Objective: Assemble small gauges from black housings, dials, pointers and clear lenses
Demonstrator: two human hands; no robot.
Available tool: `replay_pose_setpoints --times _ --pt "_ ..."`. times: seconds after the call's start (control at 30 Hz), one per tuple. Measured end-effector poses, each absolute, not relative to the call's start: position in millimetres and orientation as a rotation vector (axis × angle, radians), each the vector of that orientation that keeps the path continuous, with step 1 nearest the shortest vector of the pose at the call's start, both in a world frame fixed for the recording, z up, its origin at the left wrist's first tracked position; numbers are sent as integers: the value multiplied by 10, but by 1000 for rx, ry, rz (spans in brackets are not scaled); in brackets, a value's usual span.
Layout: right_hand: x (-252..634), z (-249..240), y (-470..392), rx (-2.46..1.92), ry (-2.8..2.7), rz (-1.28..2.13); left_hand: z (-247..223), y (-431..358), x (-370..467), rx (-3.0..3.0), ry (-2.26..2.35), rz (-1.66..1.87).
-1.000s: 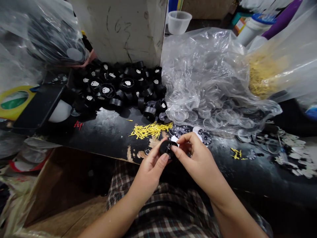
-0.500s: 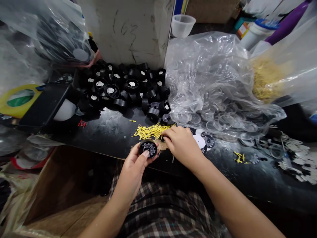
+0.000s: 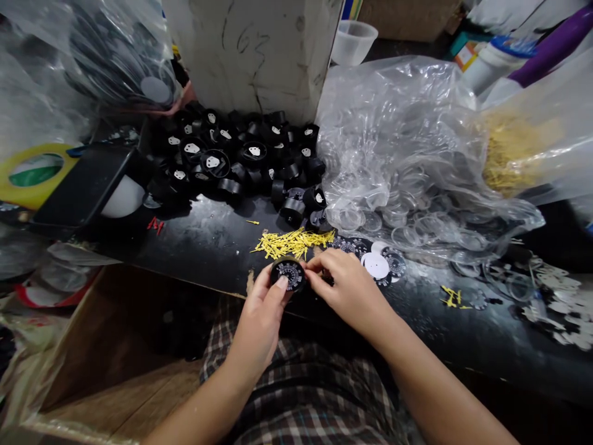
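Note:
My left hand (image 3: 265, 306) is closed around a small round black gauge (image 3: 289, 275), thumb lying across its printed dial face. At the gauge's right rim, my right hand (image 3: 340, 278) has thumb and index finger pinched together; whatever they hold is too small or hidden to make out. Just beyond the gauge lies a pile of yellow pointers (image 3: 294, 243), with one loose yellow pointer (image 3: 252, 222) behind it. Right of the pile, black dial discs (image 3: 347, 245) and a white disc (image 3: 376, 266) are partly covered by the right hand.
Many black gauge housings (image 3: 241, 157) are heaped at the back beside a grey box (image 3: 250, 55). A plastic bag of clear round covers (image 3: 393, 161) spreads to the right. Red pointers (image 3: 155, 225), a yellow tape roll (image 3: 39, 176) and a black tray (image 3: 83, 188) sit left.
My right hand has left the yellow pile and come to the gauge's rim, its fingers pinched. The left hand has brought the gauge slightly up and right. The whole view has shifted a little.

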State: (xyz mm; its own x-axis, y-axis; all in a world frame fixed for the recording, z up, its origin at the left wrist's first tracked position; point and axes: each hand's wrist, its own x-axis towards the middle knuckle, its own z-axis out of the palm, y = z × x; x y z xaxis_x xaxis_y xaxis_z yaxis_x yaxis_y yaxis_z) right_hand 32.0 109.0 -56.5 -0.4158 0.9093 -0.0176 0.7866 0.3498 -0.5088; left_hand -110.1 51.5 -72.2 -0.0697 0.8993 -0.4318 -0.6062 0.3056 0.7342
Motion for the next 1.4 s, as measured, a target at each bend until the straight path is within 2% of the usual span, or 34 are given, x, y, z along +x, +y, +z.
replay_pose_setpoints --times 0.2,0.3,0.57,0.7,0.83,0.97,1.13,1.4 --pt "159 -626 1269 -1771 -2375 329 -716 526 -1107 323 1062 1382" --pt "90 -626 1307 -1807 -2392 278 -690 570 -1158 335 1072 1444" --pt "335 -642 1208 -1774 -2218 512 -689 836 -1172 392 1032 1508" --pt "817 -522 1054 -1704 -2011 590 -638 806 -1074 343 1002 1454" --pt "1565 -460 916 -1956 -1621 502 -601 711 -1016 315 921 1359" --pt "1859 -596 905 -1844 -1102 783 -612 676 -919 280 867 1313" --pt "1800 -765 962 -1728 -1041 842 -657 679 -836 328 957 1287" --pt "2302 -594 701 -1804 -1056 705 -697 672 -832 410 1016 1264"
